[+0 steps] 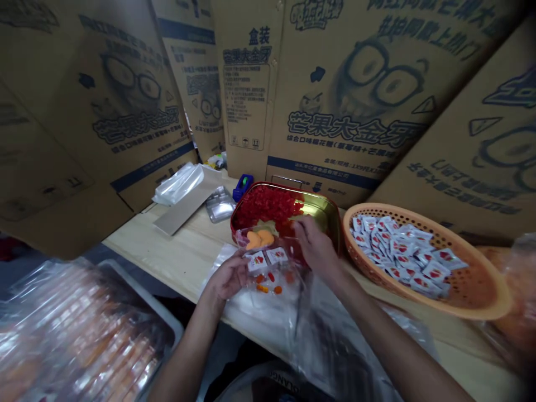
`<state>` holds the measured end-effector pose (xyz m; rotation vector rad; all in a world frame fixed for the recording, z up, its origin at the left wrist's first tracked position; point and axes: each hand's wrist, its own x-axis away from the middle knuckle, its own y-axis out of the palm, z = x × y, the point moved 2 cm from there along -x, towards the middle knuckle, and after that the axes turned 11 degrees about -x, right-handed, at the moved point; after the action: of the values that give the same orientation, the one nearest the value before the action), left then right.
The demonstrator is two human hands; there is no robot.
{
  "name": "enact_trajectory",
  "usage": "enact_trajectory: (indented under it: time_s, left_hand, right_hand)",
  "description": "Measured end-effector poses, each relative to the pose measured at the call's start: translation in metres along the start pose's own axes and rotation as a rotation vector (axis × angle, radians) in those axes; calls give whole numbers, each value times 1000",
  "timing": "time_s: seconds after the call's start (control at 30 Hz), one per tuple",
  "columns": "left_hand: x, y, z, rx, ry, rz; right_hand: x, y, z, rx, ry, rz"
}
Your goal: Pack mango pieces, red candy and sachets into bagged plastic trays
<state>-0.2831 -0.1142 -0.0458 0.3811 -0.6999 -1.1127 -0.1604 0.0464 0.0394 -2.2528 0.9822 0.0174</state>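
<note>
Two hands, left (226, 274) and right (316, 245), gripped a clear bag (276, 296) of sachets (267, 258). Red candy (268, 204) filled the gold tray (324, 209) beside it.

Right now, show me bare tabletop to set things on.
Bare wood shows on the table between the flat grey board and the plastic bag, and along the strip below the orange basket. Crowded around the left hand and right hand, at the gold tray.

Packing room: printed cartons (352, 111), wooden table (180, 251), sachet basket (360, 215).
</note>
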Motion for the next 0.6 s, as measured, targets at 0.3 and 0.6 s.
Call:
enact_trajectory:
  time_s: [0.3,0.6]
  left_hand:
    - [0,2,-3,-35,76,67]
    - [6,-1,3,6,75,113]
  right_hand:
    - [-70,121,-24,411,-246,-259]
    - [-56,62,10,-82,59,-57]
